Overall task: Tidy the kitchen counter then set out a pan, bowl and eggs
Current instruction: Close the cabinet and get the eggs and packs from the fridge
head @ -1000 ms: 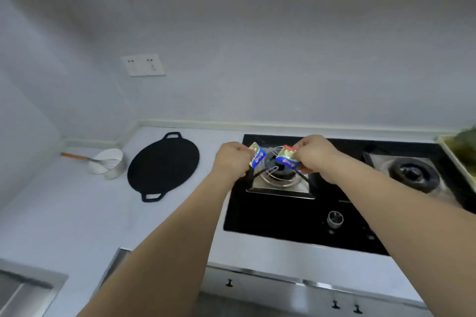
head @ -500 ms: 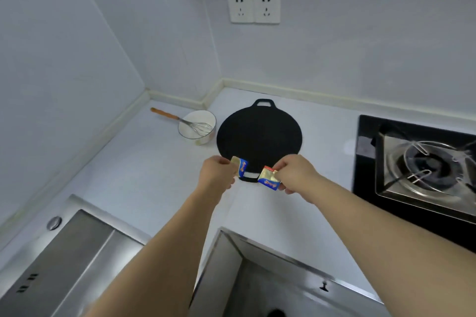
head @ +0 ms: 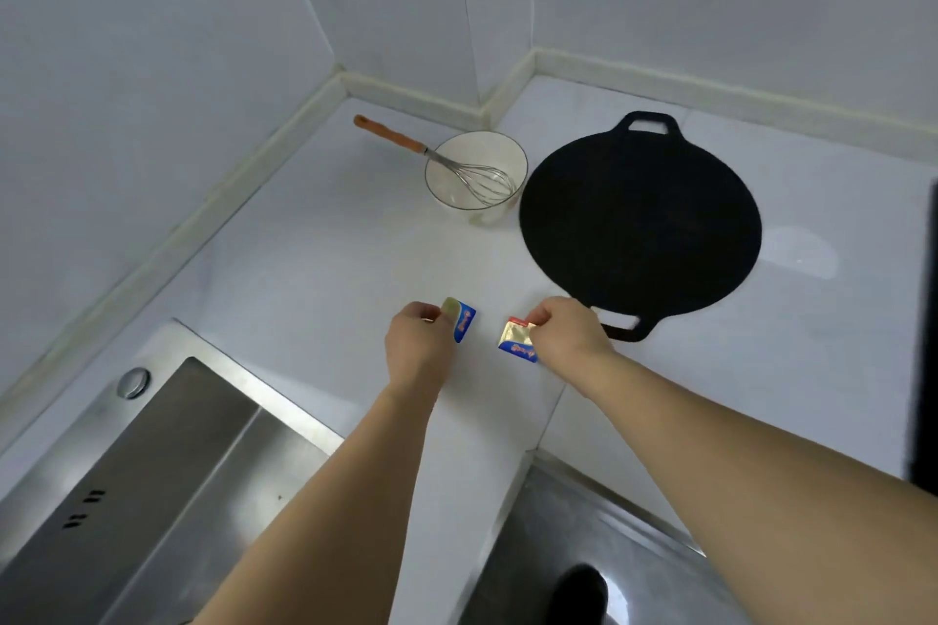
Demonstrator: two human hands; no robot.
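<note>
A stainless steel sink [head: 167, 452] occupies the lower left corner, set into the white counter [head: 314, 269]. Toward the back corner of the counter stands a white round bowl [head: 476, 176]; a metal wire whisk with an orange wooden handle [head: 431, 155] rests in it, the handle projecting over the rim to the left. The left hand [head: 419, 350] is positioned above the counter near its front, its grip pinching a small blue and gold foil wrapper piece [head: 461, 320] between thumb and fingers. Just beside it, apart from the first piece, the right hand [head: 568, 338] pinches a second gold foil wrapper piece with blue and red edges [head: 518, 339] in the same manner. Whether either piece touches the counter cannot be determined. To the right of the bowl, a flat round black pan with two loop handles [head: 639, 223] lies on the counter; its near handle sits just beside the right hand. A dark hob edge [head: 926, 320] appears at the far right.
</note>
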